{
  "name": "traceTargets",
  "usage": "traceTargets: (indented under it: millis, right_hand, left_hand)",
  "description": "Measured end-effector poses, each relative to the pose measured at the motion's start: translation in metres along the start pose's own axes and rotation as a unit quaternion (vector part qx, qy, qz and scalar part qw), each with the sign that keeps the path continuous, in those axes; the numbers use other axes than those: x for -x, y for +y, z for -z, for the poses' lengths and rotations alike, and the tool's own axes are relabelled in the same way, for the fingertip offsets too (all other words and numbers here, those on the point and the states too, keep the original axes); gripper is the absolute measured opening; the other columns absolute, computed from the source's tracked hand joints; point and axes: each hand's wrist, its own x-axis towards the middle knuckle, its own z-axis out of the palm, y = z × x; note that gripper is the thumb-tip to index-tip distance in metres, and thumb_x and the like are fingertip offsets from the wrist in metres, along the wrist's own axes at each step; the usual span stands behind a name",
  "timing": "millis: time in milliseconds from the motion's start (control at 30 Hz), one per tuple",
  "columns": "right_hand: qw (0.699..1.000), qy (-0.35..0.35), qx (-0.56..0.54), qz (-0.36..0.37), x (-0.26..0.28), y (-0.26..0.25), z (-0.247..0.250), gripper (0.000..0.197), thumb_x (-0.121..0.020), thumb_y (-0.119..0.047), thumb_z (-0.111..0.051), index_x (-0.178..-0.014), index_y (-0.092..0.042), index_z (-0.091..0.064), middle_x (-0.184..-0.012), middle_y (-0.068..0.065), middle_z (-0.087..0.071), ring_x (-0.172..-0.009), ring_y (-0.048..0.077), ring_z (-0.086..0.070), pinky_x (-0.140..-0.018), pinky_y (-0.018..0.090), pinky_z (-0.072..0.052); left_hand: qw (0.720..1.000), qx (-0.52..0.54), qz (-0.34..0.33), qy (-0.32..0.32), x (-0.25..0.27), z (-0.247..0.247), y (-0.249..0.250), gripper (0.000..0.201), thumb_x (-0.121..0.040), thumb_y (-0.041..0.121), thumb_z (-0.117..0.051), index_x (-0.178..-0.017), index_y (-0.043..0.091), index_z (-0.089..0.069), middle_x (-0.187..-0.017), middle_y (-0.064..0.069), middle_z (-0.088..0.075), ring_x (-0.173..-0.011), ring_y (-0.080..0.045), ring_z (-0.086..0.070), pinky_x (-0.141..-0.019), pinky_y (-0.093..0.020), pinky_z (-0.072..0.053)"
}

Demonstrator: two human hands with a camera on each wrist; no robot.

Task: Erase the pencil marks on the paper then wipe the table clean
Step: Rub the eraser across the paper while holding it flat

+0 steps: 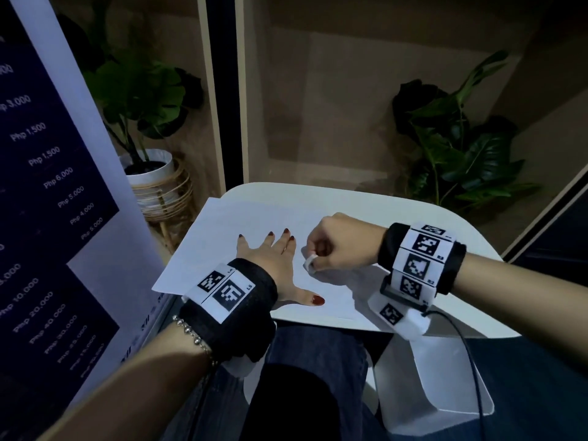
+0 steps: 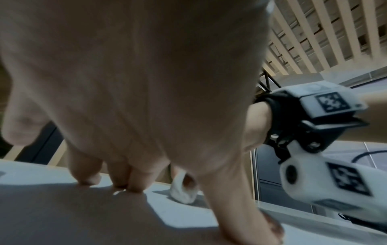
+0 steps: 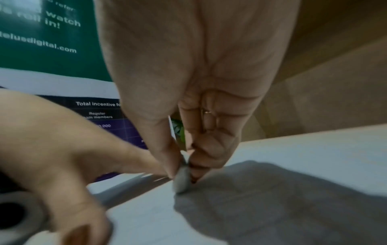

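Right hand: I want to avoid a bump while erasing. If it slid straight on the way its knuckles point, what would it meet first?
Probably the left hand, lying flat on the paper just past the eraser that the right hand pinches; the gap looks small.

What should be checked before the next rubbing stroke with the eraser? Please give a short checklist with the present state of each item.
1. Left hand lies flat with spread fingers on the paper, holding it down: ok.
2. Right hand pinches the white eraser firmly between thumb and fingers: ok.
3. Eraser tip touches the paper, seen in the right wrist view: ok.
4. Paper lies fully on the table: not ok, its left corner hangs over the edge.
5. Pencil marks left under the eraser: cannot tell, too faint and blurred.
6. A cloth ready for wiping the table: cannot tell, none in view.
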Motion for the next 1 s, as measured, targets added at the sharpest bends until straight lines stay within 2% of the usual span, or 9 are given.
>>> traceTargets:
  millis: [100, 233, 367, 500, 633, 767, 867, 900, 1000]
  right_hand:
    - [0.998, -0.064, -0.013, 0.02, 0.006, 0.002, 0.003, 0.012, -0.083, -0.028, -0.072, -0.072, -0.026, -0.07, -0.062, -0.017, -0.062, -0.062, -0.004, -0.055, -0.06, 0.011, -0.038]
    - [1.0, 0.025, 0.013, 0.01, 0.005, 0.008, 0.001, 0.011, -0.086, -0.029, -0.071, -0.078, -0.021, -0.072, -0.059, -0.018, -0.058, -0.059, -0.008, -0.053, -0.056, 0.01, -0.033]
    - [0.999, -0.036, -0.006, 0.028, 0.008, 0.005, 0.001, 0.009, -0.086, -0.027, -0.072, -0.078, -0.022, -0.072, -0.062, -0.016, -0.062, -0.061, -0.005, -0.054, -0.058, 0.009, -0.037]
    - [1.0, 0.02, 0.002, 0.016, 0.006, 0.009, -0.001, 0.011, -0.086, -0.029, -0.072, -0.079, -0.02, -0.072, -0.062, -0.016, -0.06, -0.061, -0.005, -0.054, -0.057, 0.009, -0.034]
    - [0.999, -0.037, -0.015, 0.029, 0.009, 0.008, -0.001, 0.012, -0.086, -0.03, -0.073, -0.075, -0.026, -0.069, -0.063, -0.017, -0.062, -0.062, -0.003, -0.055, -0.059, 0.01, -0.038]
    - [1.0, 0.024, -0.004, 0.012, 0.007, 0.012, -0.003, 0.012, -0.086, -0.03, -0.072, -0.078, -0.021, -0.071, -0.062, -0.017, -0.06, -0.06, -0.004, -0.053, -0.058, 0.011, -0.035]
    - [0.999, -0.041, -0.016, 0.025, 0.011, 0.008, 0.0, 0.011, -0.085, -0.031, -0.074, -0.077, -0.025, -0.07, -0.06, -0.02, -0.06, -0.062, -0.004, -0.054, -0.059, 0.01, -0.038]
    - [0.999, -0.033, -0.02, 0.024, 0.012, 0.011, 0.004, 0.01, -0.085, -0.03, -0.074, -0.077, -0.025, -0.07, -0.061, -0.019, -0.061, -0.062, -0.003, -0.055, -0.06, 0.011, -0.038]
    - [0.991, 0.114, -0.061, -0.02, 0.008, 0.03, 0.02, 0.01, -0.085, -0.027, -0.074, -0.083, -0.019, -0.069, -0.066, -0.01, -0.066, -0.059, 0.002, -0.055, -0.063, 0.022, -0.042]
  left_hand:
    - [1.0, 0.005, 0.008, 0.001, 0.0, -0.001, -0.002, 0.124, -0.071, 0.091, -0.037, -0.155, 0.016, 0.015, -0.163, 0.003, 0.019, -0.151, -0.019, 0.009, -0.115, -0.063, 0.0]
    - [1.0, -0.001, 0.005, 0.008, 0.0, -0.001, -0.001, 0.122, -0.072, 0.091, -0.035, -0.156, 0.017, 0.014, -0.163, 0.002, 0.018, -0.151, -0.02, 0.008, -0.115, -0.063, 0.0]
    - [1.0, 0.004, 0.005, 0.004, 0.0, -0.001, -0.002, 0.123, -0.072, 0.091, -0.036, -0.155, 0.016, 0.014, -0.163, 0.003, 0.019, -0.151, -0.02, 0.009, -0.115, -0.063, 0.002]
    - [1.0, 0.002, 0.003, 0.01, 0.0, -0.002, -0.003, 0.123, -0.072, 0.091, -0.036, -0.155, 0.016, 0.014, -0.163, 0.002, 0.019, -0.151, -0.02, 0.008, -0.115, -0.063, 0.002]
    - [1.0, 0.002, 0.005, 0.013, 0.001, -0.002, -0.002, 0.123, -0.071, 0.091, -0.036, -0.156, 0.016, 0.013, -0.163, 0.002, 0.018, -0.151, -0.02, 0.008, -0.115, -0.063, 0.003]
    - [1.0, 0.001, 0.001, 0.014, 0.0, -0.003, -0.003, 0.122, -0.072, 0.091, -0.035, -0.156, 0.016, 0.014, -0.163, 0.003, 0.019, -0.151, -0.02, 0.009, -0.115, -0.063, 0.003]
    - [1.0, 0.007, 0.002, 0.01, 0.0, -0.003, -0.004, 0.124, -0.071, 0.092, -0.036, -0.155, 0.016, 0.014, -0.163, 0.003, 0.019, -0.151, -0.019, 0.009, -0.115, -0.063, 0.005]
    - [1.0, 0.007, 0.0, 0.01, 0.0, -0.003, -0.004, 0.123, -0.071, 0.091, -0.036, -0.155, 0.016, 0.014, -0.163, 0.003, 0.019, -0.151, -0.019, 0.009, -0.115, -0.063, 0.005]
    - [1.0, 0.003, -0.003, 0.015, 0.001, -0.002, -0.004, 0.121, -0.073, 0.09, -0.036, -0.156, 0.016, 0.012, -0.163, 0.003, 0.019, -0.151, -0.019, 0.009, -0.114, -0.063, 0.007]
